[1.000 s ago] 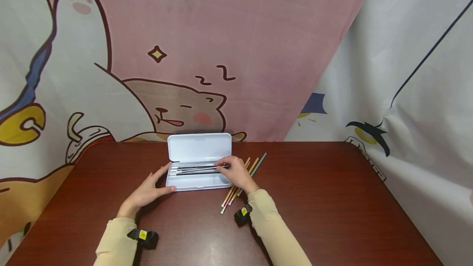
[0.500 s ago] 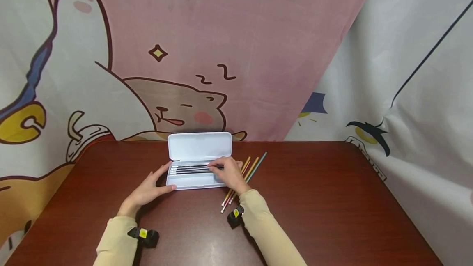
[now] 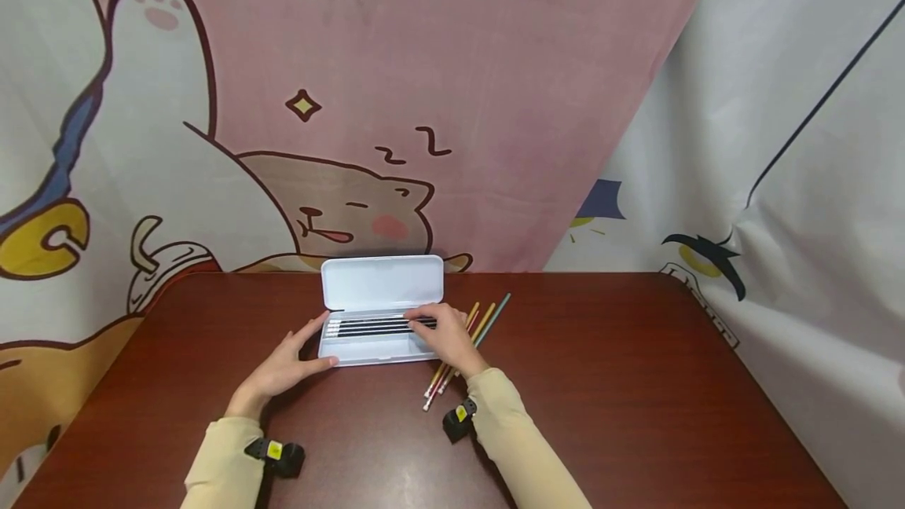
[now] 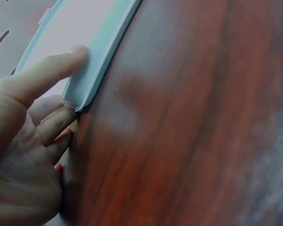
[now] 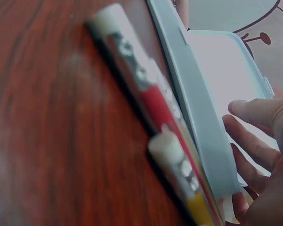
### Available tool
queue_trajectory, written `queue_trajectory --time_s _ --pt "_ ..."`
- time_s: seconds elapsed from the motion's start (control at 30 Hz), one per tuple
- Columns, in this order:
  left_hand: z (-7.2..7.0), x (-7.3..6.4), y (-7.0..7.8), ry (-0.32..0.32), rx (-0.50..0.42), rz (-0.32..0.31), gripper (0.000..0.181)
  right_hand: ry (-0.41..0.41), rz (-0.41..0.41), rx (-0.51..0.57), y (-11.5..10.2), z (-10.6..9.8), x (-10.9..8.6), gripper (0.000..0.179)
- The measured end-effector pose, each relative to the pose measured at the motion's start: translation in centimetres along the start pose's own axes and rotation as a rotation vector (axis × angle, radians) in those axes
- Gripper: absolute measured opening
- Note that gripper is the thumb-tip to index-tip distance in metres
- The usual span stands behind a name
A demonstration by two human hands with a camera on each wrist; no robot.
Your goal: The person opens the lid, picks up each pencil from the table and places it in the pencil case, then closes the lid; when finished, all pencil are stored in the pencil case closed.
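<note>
An open white pencil case (image 3: pixel 382 283) stands near the back edge of the table, lid raised. Several black pencils (image 3: pixel 371 327) lie side by side in its tray, erasers to the left. My left hand (image 3: pixel 279 364) holds the left end of the case. In the left wrist view, its thumb (image 4: pixel 68 63) lies over the front wall and the fingers are at the end. My right hand (image 3: pixel 447 336) reaches over the case's right side, fingertips at the pencils' right ends. In the right wrist view, the case wall partly hides what those fingers touch; nothing shows between thumb and forefinger.
Several coloured pencils, among them a teal pencil (image 3: pixel 495 316) and yellow ones, lie loosely bunched on the brown table (image 3: pixel 636 399), right of the case and partly under my right hand. A cartoon-printed cloth (image 3: pixel 509 100) hangs behind the table.
The black pencils lay crossed and uneven in the tray, with my right hand on them; now they lie parallel. My right hand shifted left, then slightly back right. The left hand has stayed put.
</note>
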State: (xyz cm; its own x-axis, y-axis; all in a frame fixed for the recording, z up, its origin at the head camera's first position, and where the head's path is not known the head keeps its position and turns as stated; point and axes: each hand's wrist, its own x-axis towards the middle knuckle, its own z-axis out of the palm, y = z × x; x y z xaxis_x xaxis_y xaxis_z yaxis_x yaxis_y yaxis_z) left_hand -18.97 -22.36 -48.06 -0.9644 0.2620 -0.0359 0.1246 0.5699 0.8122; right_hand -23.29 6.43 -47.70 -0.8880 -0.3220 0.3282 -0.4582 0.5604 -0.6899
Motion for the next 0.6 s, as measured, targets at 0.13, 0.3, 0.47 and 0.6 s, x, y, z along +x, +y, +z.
queue_trajectory --time_s 0.13,0.3,0.47,0.6 --pt "0.0 0.0 0.1 0.000 -0.002 -0.006 0.088 0.010 -0.006 0.028 0.2 -0.8 -0.4 0.013" --pt "0.0 -0.1 0.1 0.000 0.003 -0.006 0.087 0.012 0.005 0.103 0.7 -1.7 -1.0 0.014" --pt "0.0 -0.1 0.1 -0.002 0.002 -0.005 0.087 0.022 0.016 0.138 1.8 -2.8 -1.5 0.013" --pt "0.0 -0.1 0.1 0.001 -0.002 -0.001 0.087 0.062 0.014 0.126 2.7 -3.7 -1.6 0.012"
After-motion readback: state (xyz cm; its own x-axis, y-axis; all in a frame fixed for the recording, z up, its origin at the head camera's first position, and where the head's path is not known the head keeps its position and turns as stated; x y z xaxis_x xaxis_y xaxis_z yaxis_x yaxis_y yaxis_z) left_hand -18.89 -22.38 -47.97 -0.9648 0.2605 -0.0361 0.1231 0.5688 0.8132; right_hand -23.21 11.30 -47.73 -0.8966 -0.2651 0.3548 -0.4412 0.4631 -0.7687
